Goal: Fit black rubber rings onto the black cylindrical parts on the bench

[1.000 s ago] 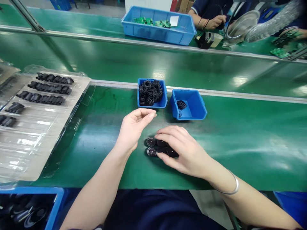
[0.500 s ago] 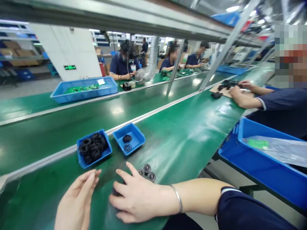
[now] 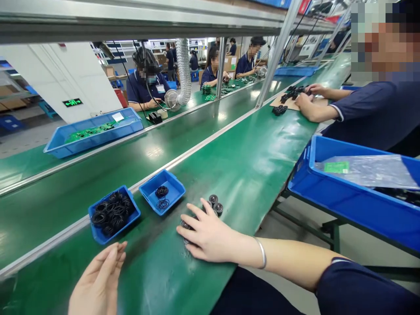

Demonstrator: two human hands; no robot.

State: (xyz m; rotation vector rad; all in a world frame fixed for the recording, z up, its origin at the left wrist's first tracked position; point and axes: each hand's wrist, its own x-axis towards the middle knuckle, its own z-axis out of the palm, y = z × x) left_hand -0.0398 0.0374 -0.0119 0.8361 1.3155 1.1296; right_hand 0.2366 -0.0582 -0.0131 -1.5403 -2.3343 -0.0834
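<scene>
My right hand (image 3: 206, 232) rests on the green belt (image 3: 243, 175), with its spread fingers over a black round part (image 3: 185, 225) that is mostly hidden. Just beyond the fingertips lie several more black round parts (image 3: 214, 204) with ridged faces, close together. My left hand (image 3: 98, 282) is at the bottom edge of the view, fingers apart, holding nothing. Nearest to it is a small blue bin (image 3: 120, 229) heaped with black rubber rings (image 3: 113, 212). Next to that bin, a second small blue bin (image 3: 173, 202) holds a few rings (image 3: 162, 191).
A seated co-worker's hands (image 3: 305, 99) work at black parts on a brown sheet (image 3: 282, 101) farther along the belt. A large blue bin (image 3: 348, 210) holding a plastic bag stands right of the belt. Beyond a metal rail (image 3: 197, 148), people work behind a tray of green circuit boards (image 3: 93, 133).
My head has turned right and up, bringing the far row of workers into view. My right hand has shifted across the parts, and my left hand has dropped lower in the view.
</scene>
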